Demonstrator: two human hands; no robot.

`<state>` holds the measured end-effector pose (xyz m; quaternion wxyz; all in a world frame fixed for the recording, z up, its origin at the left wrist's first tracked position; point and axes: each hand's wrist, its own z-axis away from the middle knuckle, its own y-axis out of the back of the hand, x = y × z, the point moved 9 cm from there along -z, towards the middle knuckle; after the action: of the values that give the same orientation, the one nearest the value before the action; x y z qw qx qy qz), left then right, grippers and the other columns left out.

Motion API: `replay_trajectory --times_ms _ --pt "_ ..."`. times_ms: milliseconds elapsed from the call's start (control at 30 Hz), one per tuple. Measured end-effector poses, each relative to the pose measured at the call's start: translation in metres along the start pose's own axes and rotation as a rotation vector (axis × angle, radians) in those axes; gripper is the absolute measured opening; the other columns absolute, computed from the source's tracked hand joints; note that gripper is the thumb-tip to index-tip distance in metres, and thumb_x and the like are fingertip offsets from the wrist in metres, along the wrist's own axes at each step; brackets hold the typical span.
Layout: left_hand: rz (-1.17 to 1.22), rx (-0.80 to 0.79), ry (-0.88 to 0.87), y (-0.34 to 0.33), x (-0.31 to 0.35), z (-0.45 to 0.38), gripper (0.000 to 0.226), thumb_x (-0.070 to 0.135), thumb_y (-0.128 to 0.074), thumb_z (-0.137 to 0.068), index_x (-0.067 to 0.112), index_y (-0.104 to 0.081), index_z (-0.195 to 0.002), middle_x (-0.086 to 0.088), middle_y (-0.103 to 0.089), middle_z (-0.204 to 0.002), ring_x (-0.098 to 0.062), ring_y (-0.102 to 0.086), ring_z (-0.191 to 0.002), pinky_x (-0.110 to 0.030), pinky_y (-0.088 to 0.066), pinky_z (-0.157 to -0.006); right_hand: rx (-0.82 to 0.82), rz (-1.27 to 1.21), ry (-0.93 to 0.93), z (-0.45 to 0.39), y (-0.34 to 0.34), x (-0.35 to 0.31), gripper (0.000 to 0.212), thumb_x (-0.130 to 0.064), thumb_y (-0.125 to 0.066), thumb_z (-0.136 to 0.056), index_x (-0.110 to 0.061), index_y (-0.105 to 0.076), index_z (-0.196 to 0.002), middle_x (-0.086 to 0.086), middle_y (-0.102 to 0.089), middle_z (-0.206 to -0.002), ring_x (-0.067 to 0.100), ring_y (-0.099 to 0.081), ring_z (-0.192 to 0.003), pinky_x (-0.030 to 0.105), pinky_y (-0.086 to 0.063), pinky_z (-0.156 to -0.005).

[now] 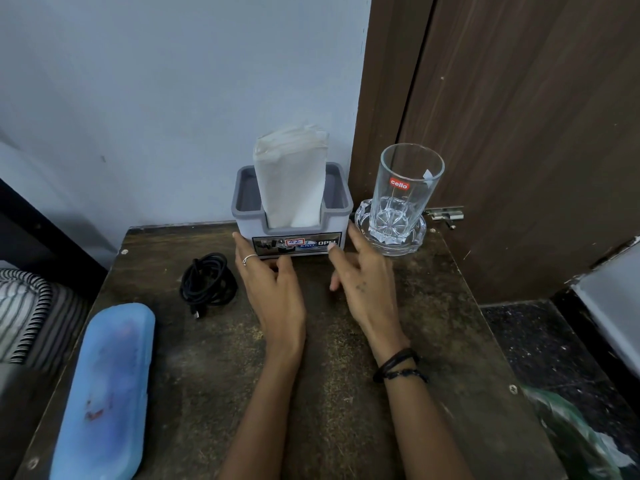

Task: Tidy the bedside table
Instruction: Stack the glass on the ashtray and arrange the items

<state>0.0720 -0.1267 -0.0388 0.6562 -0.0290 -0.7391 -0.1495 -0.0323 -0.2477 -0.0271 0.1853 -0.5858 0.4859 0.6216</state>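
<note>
Bedside worktop, dark wood, seen from above; front edge cut off by frame bottom. Grey napkin holder stands at rear centre against the wall, w/ a white napkin stack upright inside; its front label is partly covered by fingers, so only "OPEL" and a red-boxed number read clearly. Left hand, ring on one finger, touches holder's left front corner; right hand, black bands at the wrist, touches its right front corner. Grip: both hands open, fingers spread, flanking the holder rather than clamped on it. Clear glass tumbler, "cello" sticker, stands upright in a glass dish just right of the holder; dish's left rim partly hidden behind right-hand fingers. Coiled black cable lies left of left hand, apart from it. Blue case at front-left edge, contents only blurred red-blue smudges. Striped fabric cut off at far left; green item at lower right not identifiable.
</note>
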Motion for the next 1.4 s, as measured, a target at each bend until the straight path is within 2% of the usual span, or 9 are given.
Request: replay_trajectory --times_ms 367,500,633,833,967,1033,1167,1300,1400 --pt "0.005 -0.059 0.017 -0.002 0.003 0.005 0.068 0.002 -0.046 -0.081 0.016 -0.025 -0.144 -0.01 -0.038 -0.144 -0.021 -0.04 -0.129 -0.046 -0.035 -0.107 0.05 -0.143 -0.053 0.001 0.01 0.014 0.044 -0.022 -0.052 -0.093 -0.017 -0.046 -0.137 -0.007 -0.052 -0.038 0.002 -0.047 -0.041 0.012 -0.044 -0.056" --pt "-0.011 -0.075 -0.007 0.001 0.014 0.009 0.069 -0.001 -0.046 -0.082 0.016 -0.023 -0.145 -0.008 -0.037 -0.144 -0.001 -0.047 -0.114 -0.036 -0.04 -0.103 0.104 -0.12 -0.035 0.004 0.015 0.007 0.04 -0.021 -0.052 -0.093 -0.019 -0.049 -0.133 -0.005 -0.051 -0.043 0.002 -0.048 -0.044 0.011 -0.043 -0.055" --pt "-0.108 -0.039 -0.141 0.021 0.042 0.02 0.064 -0.002 -0.049 -0.085 0.021 -0.03 -0.142 0.002 -0.035 -0.139 -0.01 -0.046 -0.118 -0.029 -0.044 -0.097 0.223 -0.081 0.06 0.022 0.018 -0.009 0.013 -0.026 -0.055 -0.09 -0.026 -0.057 -0.103 0.008 -0.054 -0.052 0.018 -0.047 -0.046 0.045 -0.048 -0.051" --pt "-0.466 0.15 -0.247 0.08 0.058 0.004 0.029 -0.001 -0.05 -0.081 0.007 -0.057 -0.108 -0.013 -0.047 -0.112 -0.028 -0.047 -0.103 -0.036 -0.04 -0.083 -0.22 0.187 0.31 0.051 -0.06 -0.053 0.021 -0.034 -0.058 -0.089 -0.03 -0.057 -0.11 -0.009 -0.057 -0.068 0.01 -0.051 -0.058 0.027 -0.04 -0.055" --pt "-0.657 0.104 -0.093 0.092 0.033 -0.005 0.02 0.006 -0.046 -0.088 0.0 -0.053 -0.106 -0.017 -0.044 -0.112 -0.03 -0.044 -0.099 -0.034 -0.037 -0.078 -0.402 0.159 0.398 0.065 -0.102 -0.074 0.039 -0.025 -0.057 -0.09 -0.026 -0.049 -0.128 -0.003 -0.064 -0.116 0.006 -0.055 -0.098 0.01 -0.038 -0.078" --pt "-0.721 0.072 -0.046 0.091 0.022 -0.009 0.023 0.009 -0.041 -0.09 -0.003 -0.053 -0.107 -0.02 -0.047 -0.112 -0.032 -0.045 -0.1 -0.038 -0.039 -0.081 -0.429 0.15 0.434 0.067 -0.115 -0.078 0.042 -0.02 -0.057 -0.09 -0.02 -0.049 -0.131 0.003 -0.059 -0.125 0.011 -0.053 -0.107 0.014 -0.04 -0.091" --pt "-0.633 0.053 -0.066 0.085 0.02 -0.017 0.022 0.007 -0.041 -0.091 -0.002 -0.058 -0.102 -0.017 -0.051 -0.109 -0.03 -0.048 -0.098 -0.029 -0.032 -0.072 -0.333 0.299 0.427 0.052 -0.12 -0.073 0.043 -0.02 -0.054 -0.09 -0.022 -0.047 -0.132 0.004 -0.053 -0.111 0.023 -0.058 -0.094 0.04 -0.049 -0.078" --pt "-0.531 0.027 -0.131 0.072 0.022 -0.029 0.021 0.003 -0.042 -0.089 0.001 -0.059 -0.102 -0.014 -0.052 -0.11 -0.026 -0.049 -0.099 -0.025 -0.034 -0.079 -0.334 0.31 0.41 0.041 -0.125 -0.064 0.059 -0.011 -0.047 -0.093 -0.015 -0.024 -0.148 0.007 -0.048 -0.125 0.025 -0.054 -0.107 0.04 -0.046 -0.089" --pt "-0.456 -0.013 -0.134 0.063 0.018 -0.036 0.025 0.0 -0.041 -0.087 0.002 -0.058 -0.105 -0.013 -0.053 -0.112 -0.027 -0.051 -0.101 -0.038 -0.043 -0.089 -0.351 0.299 0.356 0.036 -0.126 -0.06 0.061 -0.009 -0.044 -0.096 -0.014 -0.015 -0.149 0.006 -0.042 -0.138 0.021 -0.047 -0.122 0.033 -0.04 -0.099"
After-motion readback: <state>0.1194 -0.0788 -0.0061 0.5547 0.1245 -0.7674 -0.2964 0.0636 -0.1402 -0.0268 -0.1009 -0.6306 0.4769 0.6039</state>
